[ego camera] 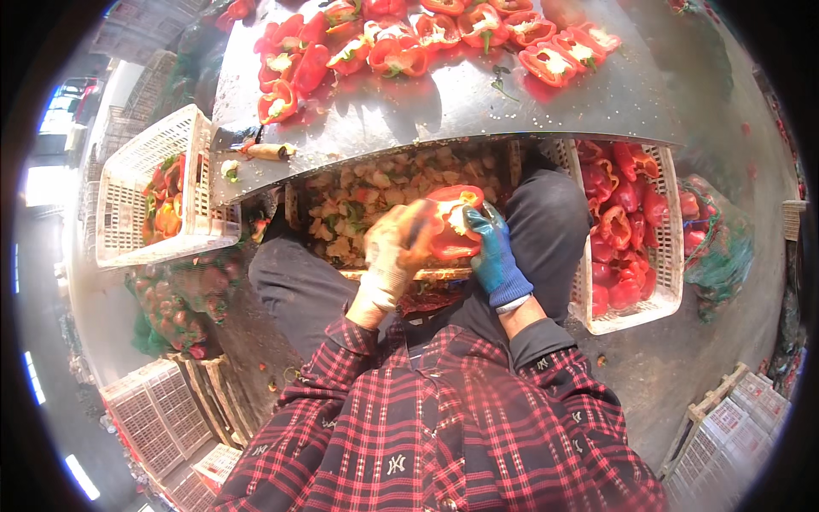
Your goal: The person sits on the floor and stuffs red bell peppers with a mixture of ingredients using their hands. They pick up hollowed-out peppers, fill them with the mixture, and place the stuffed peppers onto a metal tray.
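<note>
A cut red bell pepper (453, 224), its pale core and seeds showing, is held between my hands over a crate of pepper cores (345, 205). My left hand (395, 243), in a pale glove, touches its left side; the fingers are blurred by motion. My right hand (496, 246), in a blue and green coated glove, grips its right side, thumb by the core. Many red pepper halves (397, 56) lie cut side up on the metal table (467, 109). A knife with a wooden handle (267, 151) rests at the table's left corner.
At the right stands a white plastic crate (668, 256) of red peppers, with a green net bag (723, 256) beyond. Another white crate (141, 173) with peppers is at the left, above a net bag of produce (166, 313). Stacked crates (160, 409) stand lower left.
</note>
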Demonstrator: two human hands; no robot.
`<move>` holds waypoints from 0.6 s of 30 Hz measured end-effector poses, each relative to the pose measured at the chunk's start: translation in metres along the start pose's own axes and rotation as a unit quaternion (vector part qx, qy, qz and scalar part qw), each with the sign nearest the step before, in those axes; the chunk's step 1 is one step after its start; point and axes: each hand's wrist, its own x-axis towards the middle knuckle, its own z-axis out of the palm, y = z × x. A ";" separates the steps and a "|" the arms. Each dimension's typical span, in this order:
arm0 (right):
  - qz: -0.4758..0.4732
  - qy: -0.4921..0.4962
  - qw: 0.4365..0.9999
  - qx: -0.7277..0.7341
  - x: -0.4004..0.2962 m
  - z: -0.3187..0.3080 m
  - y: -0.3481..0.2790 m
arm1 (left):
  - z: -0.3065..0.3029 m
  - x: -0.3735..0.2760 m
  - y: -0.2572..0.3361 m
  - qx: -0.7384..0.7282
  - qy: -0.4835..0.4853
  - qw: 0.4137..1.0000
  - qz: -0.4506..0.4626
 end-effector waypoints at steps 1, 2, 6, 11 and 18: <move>-0.055 -0.021 0.997 -0.041 -0.001 0.000 0.005 | 0.001 -0.001 0.007 -0.030 -0.022 0.999 0.005; -0.031 0.001 0.999 -0.044 0.005 -0.002 0.007 | 0.008 -0.002 0.010 0.068 -0.036 0.997 0.026; -0.031 0.050 0.993 -0.105 0.010 -0.005 0.013 | 0.030 -0.003 0.023 0.094 -0.107 0.988 -0.060; -0.074 0.042 0.982 -0.166 0.011 -0.009 0.014 | 0.075 0.005 -0.009 -0.135 -0.136 0.946 -0.261; -0.017 -0.003 0.998 -0.064 0.021 -0.017 0.002 | 0.047 0.018 0.003 -0.685 -0.126 0.639 -0.325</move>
